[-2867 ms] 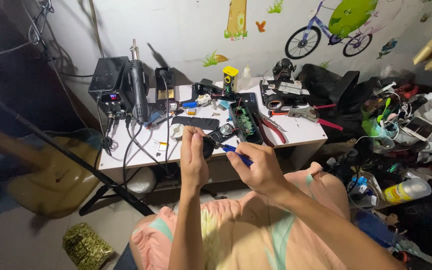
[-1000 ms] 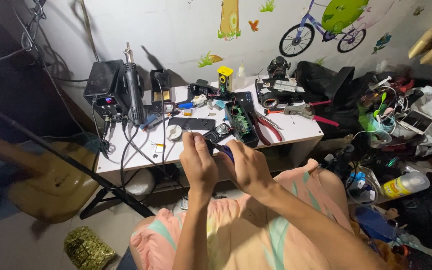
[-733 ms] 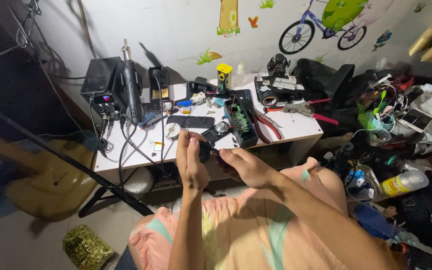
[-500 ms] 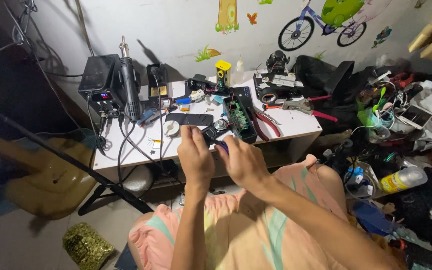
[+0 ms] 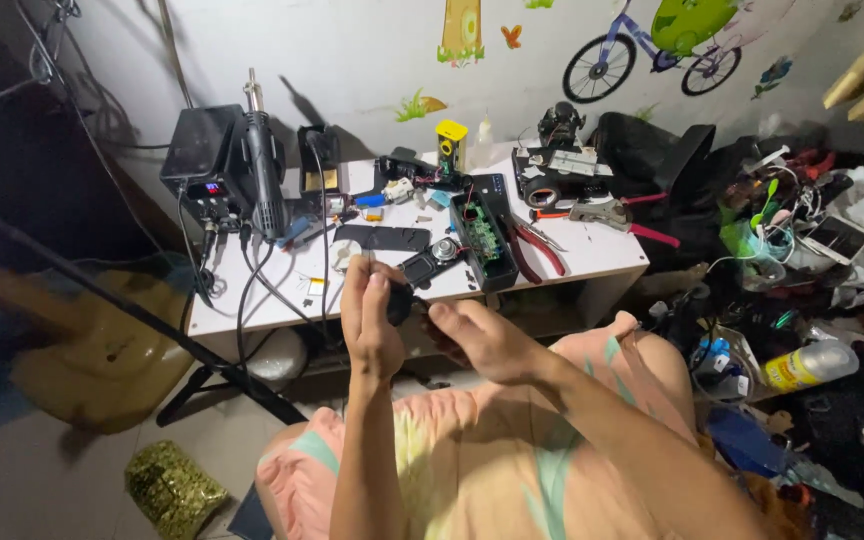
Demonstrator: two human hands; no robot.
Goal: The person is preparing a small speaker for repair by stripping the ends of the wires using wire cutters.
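At the centre of the frame the left hand (image 5: 372,325) is raised upright, its fingers closed around a small black part (image 5: 399,300) that shows only as a dark lump at the hand's right edge, so its long axis cannot be told. The right hand (image 5: 482,340) lies just to the right of the part, fingers curled toward it and seemingly touching it; whether this hand truly grips it or a hidden tool cannot be told. The part sits between the two hands, in front of the near edge of the white table (image 5: 607,255). On the table behind, an open black case (image 5: 482,240) lies with its long side running away from the person, a green circuit board (image 5: 480,236) inside it. Red-handled pliers (image 5: 532,248) lie just right of the case.
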